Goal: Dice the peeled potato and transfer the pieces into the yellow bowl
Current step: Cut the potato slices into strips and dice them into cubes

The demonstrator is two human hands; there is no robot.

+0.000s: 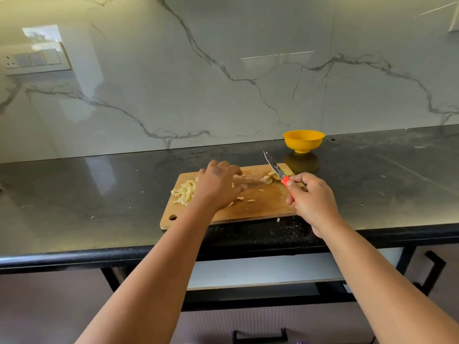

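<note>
1. Our left hand (218, 187) lay palm-down on the rectangular wooden chopping board (263, 207), fingers loosely spread and holding nothing; the heap of pale diced potato pieces (184, 192) sat just to its left.
2. Our right hand (311, 199) gripped the red-handled patterned-blade knife (275, 168), tip raised over the uncut potato slices (267, 178).
3. The round yellow plastic bowl (303, 140) stood on the dark polished stone counter (99, 194) beyond the board.
</note>
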